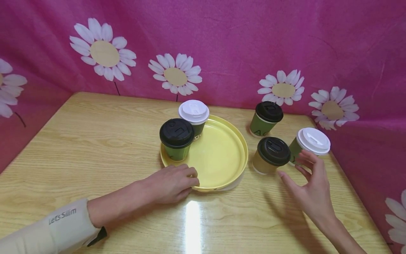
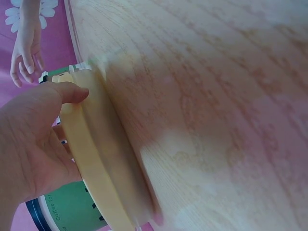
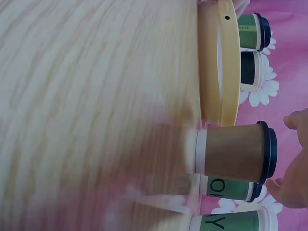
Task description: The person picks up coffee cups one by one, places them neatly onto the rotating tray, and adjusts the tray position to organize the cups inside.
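My left hand [image 1: 173, 183] pinches the near-left rim of a round yellow tray [image 1: 222, 176], its thumb [image 2: 74, 92] against the outer wall. On the tray's left side stand a green paper cup with a black lid [image 1: 177, 135] and a dark cup with a white lid [image 1: 194, 114]. My right hand [image 1: 312, 188], fingers apart and holding nothing, hovers just right of a brown paper cup with a black lid [image 1: 271, 155]. Its fingertips overlap a green cup with a white lid [image 1: 312, 141] in the head view; whether they touch it I cannot tell.
Behind the brown cup stands another green cup with a black lid [image 1: 265, 119], right of the tray. All this is on a light wood table [image 1: 120, 141]. A pink cloth [image 1: 222, 42] with white daisies rises along the table's back and sides.
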Available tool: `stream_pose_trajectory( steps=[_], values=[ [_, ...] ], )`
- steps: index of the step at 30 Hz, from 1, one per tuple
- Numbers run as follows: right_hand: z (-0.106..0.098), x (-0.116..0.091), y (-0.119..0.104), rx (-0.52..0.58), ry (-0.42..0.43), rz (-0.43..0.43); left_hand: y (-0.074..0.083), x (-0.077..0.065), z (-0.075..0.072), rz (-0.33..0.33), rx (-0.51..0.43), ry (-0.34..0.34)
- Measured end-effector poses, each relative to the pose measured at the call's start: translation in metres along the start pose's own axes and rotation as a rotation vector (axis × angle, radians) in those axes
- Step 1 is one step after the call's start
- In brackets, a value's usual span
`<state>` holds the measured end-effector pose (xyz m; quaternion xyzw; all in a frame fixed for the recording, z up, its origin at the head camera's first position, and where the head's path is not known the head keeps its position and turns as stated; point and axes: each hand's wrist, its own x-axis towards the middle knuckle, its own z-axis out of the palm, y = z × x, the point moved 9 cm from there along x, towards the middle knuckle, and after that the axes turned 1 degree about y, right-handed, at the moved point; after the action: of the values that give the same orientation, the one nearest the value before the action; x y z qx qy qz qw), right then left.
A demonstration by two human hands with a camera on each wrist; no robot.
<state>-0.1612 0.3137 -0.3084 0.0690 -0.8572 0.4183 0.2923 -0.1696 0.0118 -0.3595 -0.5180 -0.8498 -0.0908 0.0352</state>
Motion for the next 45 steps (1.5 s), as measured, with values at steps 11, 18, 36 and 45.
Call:
stream_pose_trajectory(
  steps=[11, 18, 36, 45],
  values=[
    [0.004, -0.001, 0.019, -0.004, -0.030, 0.147, 0.000, 0.000, 0.000, -0.001, -0.006, -0.009],
    [0.008, -0.005, 0.032, -0.020, -0.070, 0.206, 0.000, 0.000, 0.000, 0.002, -0.002, -0.004],
    [0.015, -0.010, 0.048, -0.033, -0.137, 0.278, 0.000, 0.000, 0.000, 0.003, -0.011, -0.003],
    [0.020, -0.012, 0.053, -0.010, -0.175, 0.292, 0.000, 0.000, -0.001, 0.005, -0.012, 0.001]
  ],
)
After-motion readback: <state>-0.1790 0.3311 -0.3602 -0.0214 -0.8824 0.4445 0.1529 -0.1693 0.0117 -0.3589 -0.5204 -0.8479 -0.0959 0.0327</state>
